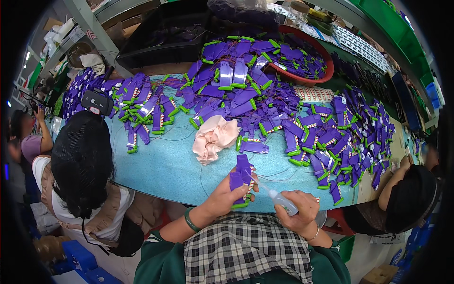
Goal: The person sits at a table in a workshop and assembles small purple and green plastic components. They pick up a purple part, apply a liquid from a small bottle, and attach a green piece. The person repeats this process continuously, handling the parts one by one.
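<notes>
Near the table's front edge, my left hand (223,197) is closed around a purple plastic piece (243,165) with a bright green end and a red-and-white striped strip on its side. My right hand (301,208) grips a small translucent squeeze bottle (283,202). Its thin nozzle points up and left toward the purple piece; whether the tip touches it I cannot tell. Thin wires trail rightward from the piece. Just beyond my left hand lies a crumpled pale pink cloth or paper (215,138).
Heaps of similar purple and green pieces (331,142) cover the blue table (156,165) at the right and the back. A red basin (326,52) full of them and a black tray (163,54) stand behind. One co-worker (82,165) sits at left, another (409,199) at right.
</notes>
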Action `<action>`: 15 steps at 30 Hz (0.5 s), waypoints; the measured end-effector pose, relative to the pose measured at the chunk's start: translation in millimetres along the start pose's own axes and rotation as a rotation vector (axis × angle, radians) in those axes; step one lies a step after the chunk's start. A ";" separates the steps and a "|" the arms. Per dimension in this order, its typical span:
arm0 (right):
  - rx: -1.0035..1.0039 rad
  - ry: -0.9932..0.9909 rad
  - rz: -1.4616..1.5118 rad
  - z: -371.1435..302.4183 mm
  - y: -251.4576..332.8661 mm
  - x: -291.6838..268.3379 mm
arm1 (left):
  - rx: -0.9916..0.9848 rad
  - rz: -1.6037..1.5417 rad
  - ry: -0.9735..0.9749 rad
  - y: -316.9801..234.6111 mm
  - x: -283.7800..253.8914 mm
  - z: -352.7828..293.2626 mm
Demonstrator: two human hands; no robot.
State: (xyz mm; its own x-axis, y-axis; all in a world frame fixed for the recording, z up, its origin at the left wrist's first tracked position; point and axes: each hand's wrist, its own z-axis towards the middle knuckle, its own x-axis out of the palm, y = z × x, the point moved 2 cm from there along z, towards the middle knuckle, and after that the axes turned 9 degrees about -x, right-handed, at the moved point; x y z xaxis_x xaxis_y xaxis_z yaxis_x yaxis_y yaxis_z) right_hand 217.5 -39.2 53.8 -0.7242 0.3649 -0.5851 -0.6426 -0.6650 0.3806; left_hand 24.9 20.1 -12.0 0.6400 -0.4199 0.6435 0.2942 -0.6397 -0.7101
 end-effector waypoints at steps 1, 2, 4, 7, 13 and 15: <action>0.003 -0.004 0.012 -0.1 -0.3 0.2 | 0.004 -0.059 0.024 -1.3 -0.8 0.3; 0.006 -0.008 0.023 -0.3 -0.9 0.7 | 0.008 -0.119 0.048 -2.3 -2.0 0.7; 0.013 -0.005 0.035 -0.7 -1.5 1.6 | 0.011 -0.177 0.070 -3.7 -3.3 0.7; 0.024 0.004 0.041 -1.5 -1.7 2.9 | 0.010 -0.173 0.068 -4.0 -4.2 0.4; 0.031 0.002 0.067 -0.9 -2.5 3.9 | 0.057 -0.122 0.066 -2.9 -6.8 0.1; 0.033 0.009 0.065 -0.5 -1.9 4.1 | 0.069 -0.084 0.071 -1.3 -8.3 0.7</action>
State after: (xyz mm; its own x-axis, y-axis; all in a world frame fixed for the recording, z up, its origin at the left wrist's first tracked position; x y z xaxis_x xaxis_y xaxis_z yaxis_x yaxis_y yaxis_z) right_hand 215.8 -36.7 50.3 -0.7626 0.3156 -0.5646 -0.6022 -0.6651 0.4416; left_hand 19.7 24.8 -16.6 0.5595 -0.4131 0.7186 0.3946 -0.6296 -0.6692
